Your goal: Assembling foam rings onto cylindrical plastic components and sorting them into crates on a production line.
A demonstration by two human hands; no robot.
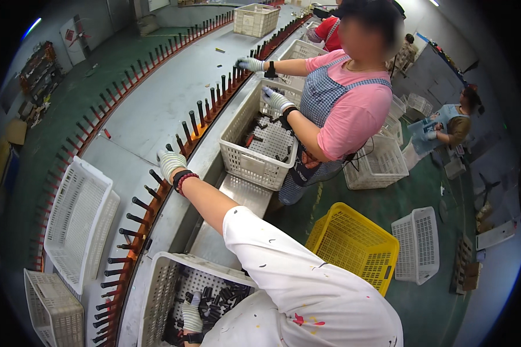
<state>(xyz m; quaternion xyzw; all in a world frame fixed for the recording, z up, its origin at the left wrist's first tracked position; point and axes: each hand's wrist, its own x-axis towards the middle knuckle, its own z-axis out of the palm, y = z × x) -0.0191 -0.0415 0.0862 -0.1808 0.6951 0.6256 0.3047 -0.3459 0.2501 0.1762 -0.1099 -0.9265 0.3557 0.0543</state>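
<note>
Left hand [191, 315], striped knit glove, down in white crate [162, 289] at near edge of conveyor, fingers dug into pile of black sleeves [223, 298]; closed on one or just resting, cannot tell. Sleeves short, dark, tube-shaped, matte, heaped loose on perforated crate floor. Crate plastic, lattice walls, rectangular.

Right hand [171, 162], same glove, bead bracelet and black band at wrist, reached out to row of pegs [142, 205] on conveyor's inner rim, fingers curled around a peg top; a sleeve pinched there or not, cannot tell. Pegs slim, dark-tipped, reddish base, upright in close single file along curved orange rail. Second peg row along conveyor's far edge.

Conveyor belt [156, 104] grey, smooth, long oval, curving away toward far end. Two white crates [78, 222] tipped on the belt's near left part; another crate [255, 18] at far end. Steel shelf [246, 194] just beside rail, flat, shiny.

Another person in pink shirt and checked apron further along the rail, gloved hands [275, 99] over a white crate [255, 147] holding few sleeves. Yellow crate [356, 243] and more white crates on green painted floor [341, 196] to the right. Further people at far right and far end. Grey walls, cluttered edges, workshop setting.
</note>
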